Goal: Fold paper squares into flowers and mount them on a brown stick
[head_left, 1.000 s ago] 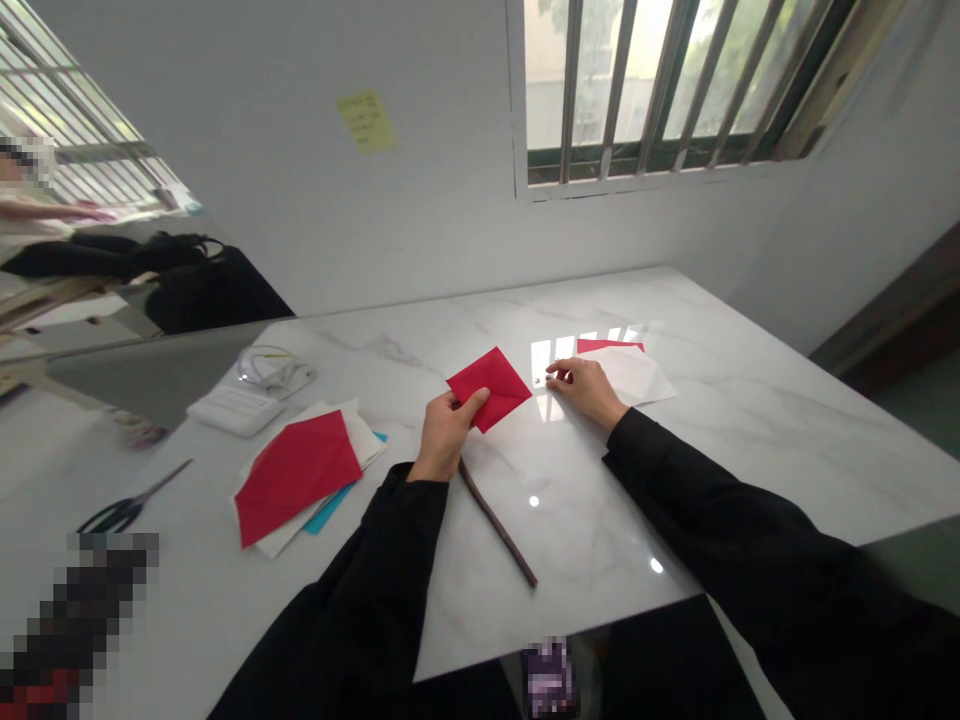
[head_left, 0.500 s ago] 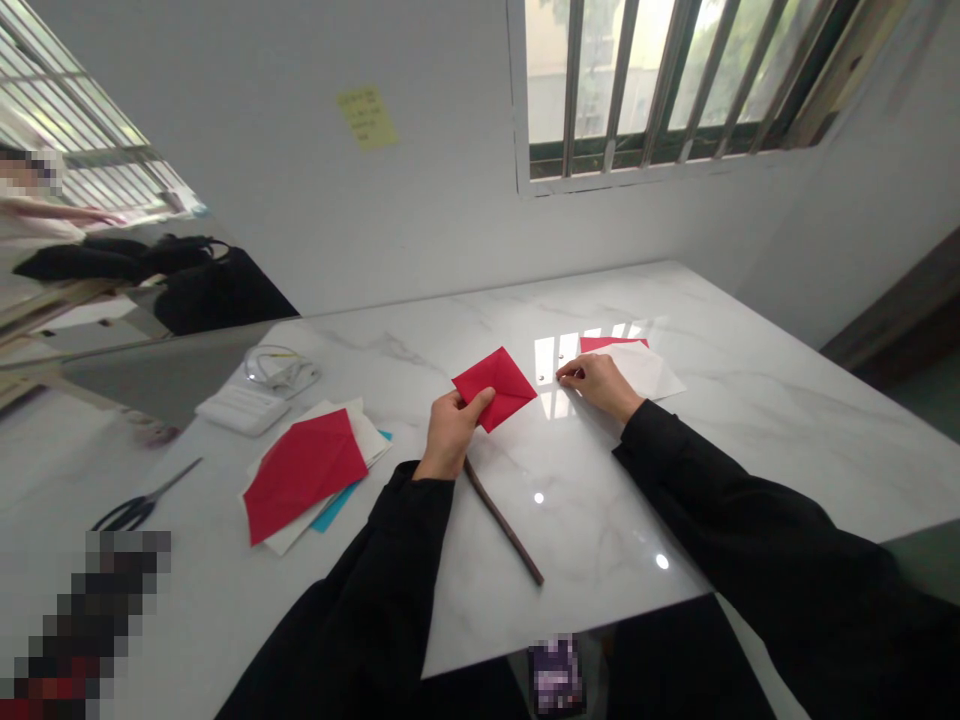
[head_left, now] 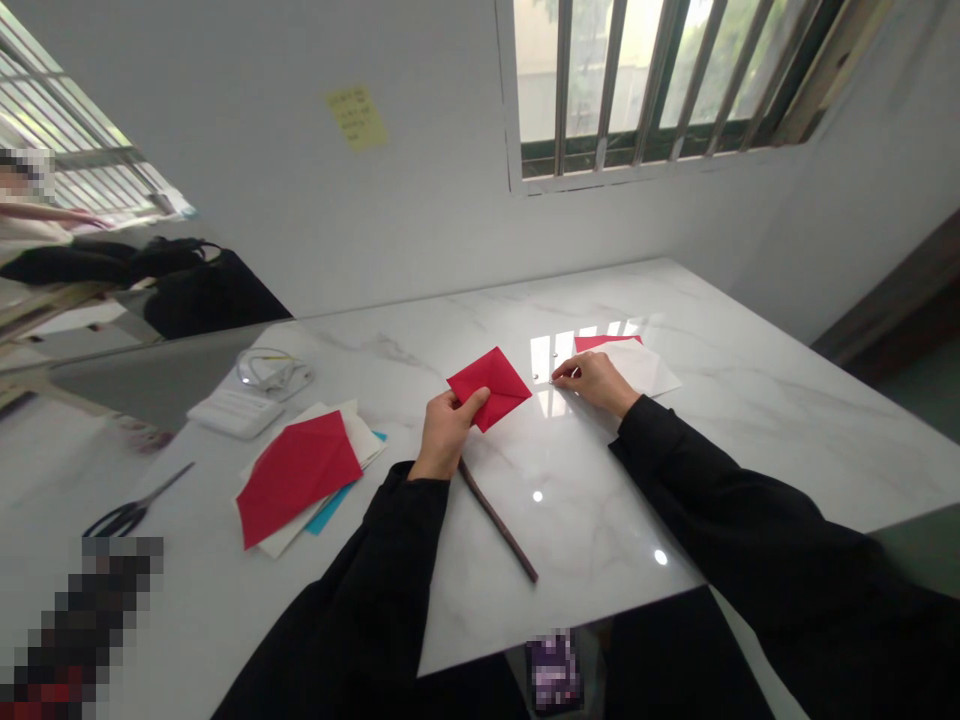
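My left hand (head_left: 442,437) grips a folded red paper square (head_left: 501,378), thumb on top across its crossing creases. My right hand (head_left: 601,382) is low over the table, thumb and forefinger pinched together at the tabletop; whatever lies between them is too small to name. Two tiny specks, one a small shiny piece (head_left: 535,377), lie just beyond those fingertips. Behind the right hand, a white sheet (head_left: 651,366) partly covers a red sheet (head_left: 591,342). A thin brown stick (head_left: 499,522) lies on the table, its upper end hidden below my left hand.
Left of my arm is a pile of red paper (head_left: 300,470), with white and blue sheets beneath. Beyond it sits a white box (head_left: 234,412) beside a clear bag (head_left: 274,370). Scissors (head_left: 135,510) lie farther left. The marble-patterned table (head_left: 600,530) meets the wall behind.
The whole view has shifted slightly. Both hands keep nearly the same places, the left still on the red paper and the right still pinched at the tabletop.
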A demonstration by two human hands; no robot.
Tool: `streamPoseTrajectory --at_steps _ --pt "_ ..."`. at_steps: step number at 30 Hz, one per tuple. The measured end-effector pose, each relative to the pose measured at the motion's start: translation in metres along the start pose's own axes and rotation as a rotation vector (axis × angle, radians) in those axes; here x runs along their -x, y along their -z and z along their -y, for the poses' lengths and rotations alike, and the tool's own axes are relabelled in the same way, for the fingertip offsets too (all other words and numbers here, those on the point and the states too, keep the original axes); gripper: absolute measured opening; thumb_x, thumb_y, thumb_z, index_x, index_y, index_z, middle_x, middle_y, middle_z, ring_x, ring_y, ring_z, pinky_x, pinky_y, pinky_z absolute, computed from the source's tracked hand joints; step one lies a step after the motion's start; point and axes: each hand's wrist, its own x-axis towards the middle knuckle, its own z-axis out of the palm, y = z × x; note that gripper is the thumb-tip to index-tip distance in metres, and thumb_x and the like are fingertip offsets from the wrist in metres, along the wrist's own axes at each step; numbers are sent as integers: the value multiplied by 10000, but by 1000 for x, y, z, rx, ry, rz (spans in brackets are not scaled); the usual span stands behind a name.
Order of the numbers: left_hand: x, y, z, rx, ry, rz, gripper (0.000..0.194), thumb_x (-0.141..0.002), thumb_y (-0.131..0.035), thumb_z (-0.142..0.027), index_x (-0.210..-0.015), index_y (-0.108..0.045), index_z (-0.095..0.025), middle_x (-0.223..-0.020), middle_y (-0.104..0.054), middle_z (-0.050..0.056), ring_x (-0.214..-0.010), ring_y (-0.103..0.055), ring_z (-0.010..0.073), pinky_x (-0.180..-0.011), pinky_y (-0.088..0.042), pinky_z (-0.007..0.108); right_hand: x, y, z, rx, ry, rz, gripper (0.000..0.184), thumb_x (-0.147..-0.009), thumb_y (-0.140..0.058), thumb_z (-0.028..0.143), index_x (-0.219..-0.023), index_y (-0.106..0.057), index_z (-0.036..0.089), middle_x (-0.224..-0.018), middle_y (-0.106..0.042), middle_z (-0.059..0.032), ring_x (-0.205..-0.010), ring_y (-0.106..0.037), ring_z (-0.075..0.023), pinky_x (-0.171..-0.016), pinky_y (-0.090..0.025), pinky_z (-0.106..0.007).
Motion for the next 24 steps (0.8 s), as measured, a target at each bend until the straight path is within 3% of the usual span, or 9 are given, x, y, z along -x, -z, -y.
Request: streamPoseTrajectory --at_steps 11,17,24 --pt "2 -3 1 -5 3 17 491 -597 -975 -472 -885 -790 -119 -822 -801 77 -765 -744 230 -845 -614 393 -2 -4 4 30 64 -8 57 -871 -796 192 -874 -852 206 -869 -814 -48 -758 -670 -186 -756 -489 -301" --pt "1 -3 2 -6 3 7 471 -623 -958 -441 -923 -802 -113 -865 -810 88 -804 -751 232 -858 -611 384 1 -2 7 34 65 20 164 -855 -809 220 -1009 -862 205 -905 -813 -47 -796 -683 -186 -784 -498 -296" --pt "0 -4 5 -5 6 18 453 -619 -955 -433 -906 -801 -118 -888 -814 99 -810 -756 240 -865 -610 391 -3 -11 7 3 43 -15 62 -845 -812 211 -878 -864 215 -858 -818 -43 -796 -689 -199 -804 -511 -306"
